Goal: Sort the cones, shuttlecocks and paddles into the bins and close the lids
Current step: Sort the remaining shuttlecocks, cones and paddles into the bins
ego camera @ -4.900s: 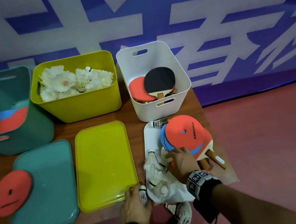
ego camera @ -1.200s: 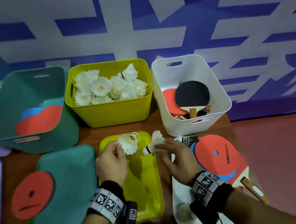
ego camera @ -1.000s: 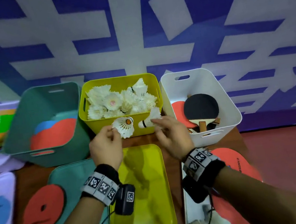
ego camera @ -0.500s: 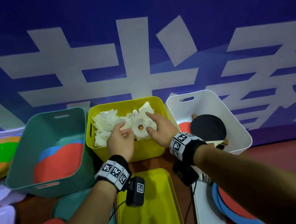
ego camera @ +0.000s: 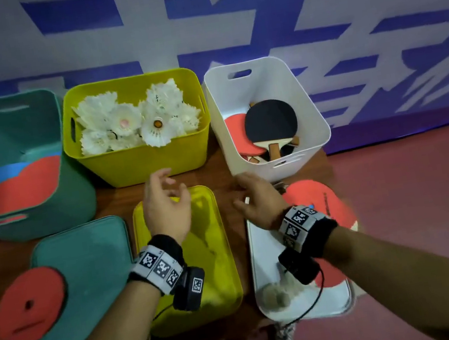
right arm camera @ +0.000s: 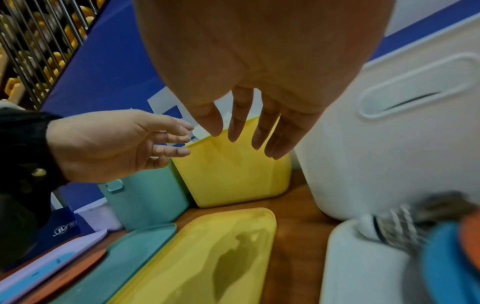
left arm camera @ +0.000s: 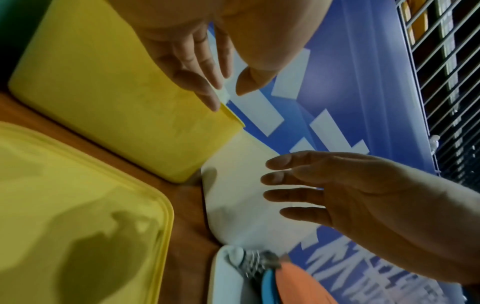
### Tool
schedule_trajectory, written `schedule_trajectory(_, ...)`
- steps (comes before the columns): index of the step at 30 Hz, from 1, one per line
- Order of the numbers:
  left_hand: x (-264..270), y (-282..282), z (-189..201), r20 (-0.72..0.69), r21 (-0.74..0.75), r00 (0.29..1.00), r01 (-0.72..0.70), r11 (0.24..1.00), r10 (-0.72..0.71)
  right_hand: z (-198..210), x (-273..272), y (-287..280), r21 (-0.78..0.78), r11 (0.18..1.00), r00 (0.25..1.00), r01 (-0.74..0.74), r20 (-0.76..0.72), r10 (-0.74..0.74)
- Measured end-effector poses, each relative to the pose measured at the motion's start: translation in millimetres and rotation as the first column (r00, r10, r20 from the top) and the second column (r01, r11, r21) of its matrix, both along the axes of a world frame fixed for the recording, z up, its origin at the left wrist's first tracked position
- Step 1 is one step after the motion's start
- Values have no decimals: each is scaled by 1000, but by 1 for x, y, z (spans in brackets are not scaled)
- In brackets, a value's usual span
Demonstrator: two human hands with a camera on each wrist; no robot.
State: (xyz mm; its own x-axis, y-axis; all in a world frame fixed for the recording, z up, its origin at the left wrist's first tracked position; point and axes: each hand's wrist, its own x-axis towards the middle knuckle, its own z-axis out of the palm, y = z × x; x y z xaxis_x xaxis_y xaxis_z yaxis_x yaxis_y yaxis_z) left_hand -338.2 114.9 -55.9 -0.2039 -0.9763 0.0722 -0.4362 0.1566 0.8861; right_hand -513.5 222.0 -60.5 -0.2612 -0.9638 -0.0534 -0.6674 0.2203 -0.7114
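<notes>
Both hands empty, fingers loosely spread: left hand over yellow lid, right hand at 3 o'clock of it; yellow bin at 12 o'clock full of shuttlecocks; shuttlecock step judged ongoing, next reach to strays on white lid, 5 o'clock
</notes>
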Motion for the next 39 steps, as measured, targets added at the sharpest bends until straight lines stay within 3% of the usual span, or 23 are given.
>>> schedule_trajectory(5, -17, 70, -28, 46, 117, 981, 181, 976, -188, -28, -9, 67, 182, 983, 999, -30, -37, 37)
schedule_trajectory(9, -17, 128, -53, 171, 191, 881, 410, 892, -442, -39, -21, 113, 330, 940, 982, -87, -131, 137)
schedule_trajectory(12, -7, 160, -70, 206, 217, 826, 484, 848, -524, -44, -26, 139, 407, 897, 953, -170, -164, 255)
schedule_trajectory(18, 11, 203, -88, 261, 236, 681, 642, 730, -684, -60, -34, 165, 519, 771, 827, -368, -196, 527)
schedule_trajectory(21, 10, 214, -99, 315, 175, 628, 699, 693, -712, -67, -34, 169, 576, 701, 745, -420, -222, 629)
schedule_trajectory(30, 14, 208, -105, 397, 246, 655, 598, 763, -642, -73, -26, 172, 662, 609, 628, -437, -259, 733)
schedule_trajectory(34, 21, 200, -101, 359, 228, 740, 522, 822, -569, -69, -21, 168, 675, 622, 664, -398, -256, 702)
schedule_trajectory(39, 26, 191, -91, 303, 173, 820, 453, 874, -485, -66, -18, 156, 632, 692, 787, -350, -201, 583)
